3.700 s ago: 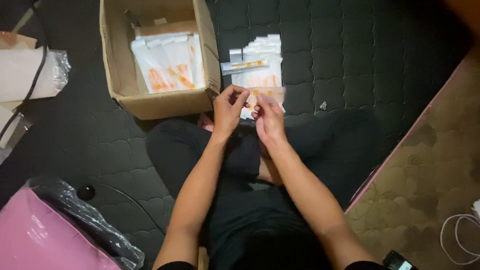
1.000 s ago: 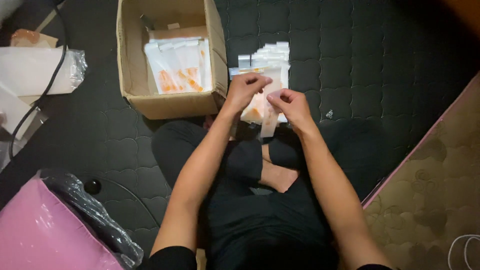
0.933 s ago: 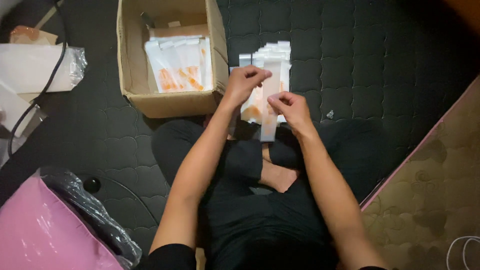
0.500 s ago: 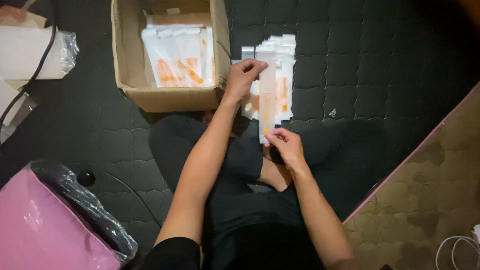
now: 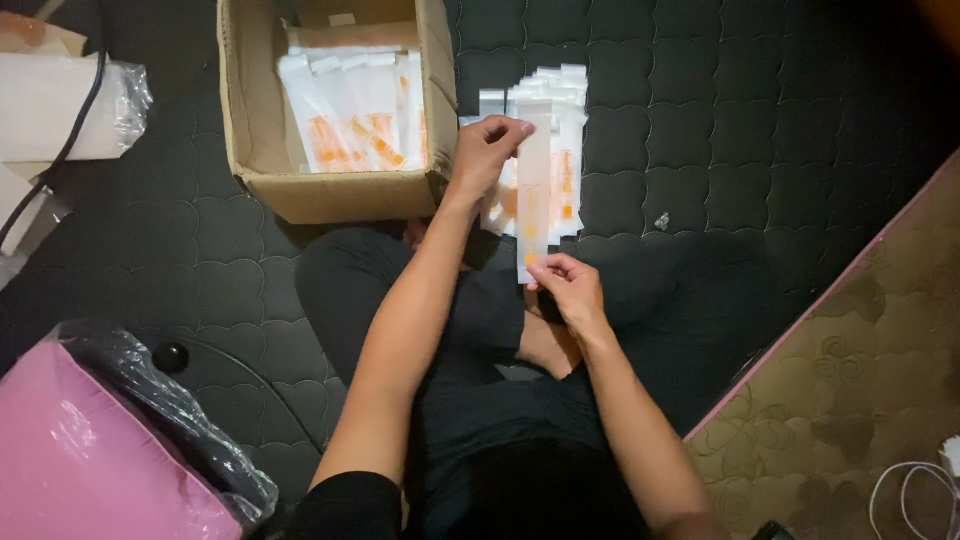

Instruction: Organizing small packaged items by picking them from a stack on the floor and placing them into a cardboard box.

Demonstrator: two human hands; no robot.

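The person sits with crossed legs on a dark quilted mattress (image 5: 750, 120) and holds one long, narrow clear plastic sleeve (image 5: 533, 190) upright between both hands. The left hand (image 5: 487, 150) pinches the top end of the sleeve, with the fingers closed on its upper edge, and the right hand (image 5: 568, 290) pinches the bottom end between thumb and fingertips, so the sleeve is stretched straight between the two hands. The sleeve has small orange markings near its lower half. Directly behind it, on the mattress, lies a pile of similar sleeves (image 5: 560, 140), spread a little like a fan. Just to the left of this pile stands an open cardboard box (image 5: 250, 120), close to the far edge of the mattress, and inside it lie more clear packets with orange print (image 5: 350, 120). Near the left edge of the mattress there is a white package in clear wrap (image 5: 70, 105) with a black cable (image 5: 60, 160) across it. At the near left corner lies a pink bag (image 5: 90, 460) with black plastic film (image 5: 170, 400) on it. At the right side a beige patterned carpet (image 5: 860, 370) borders the mattress.
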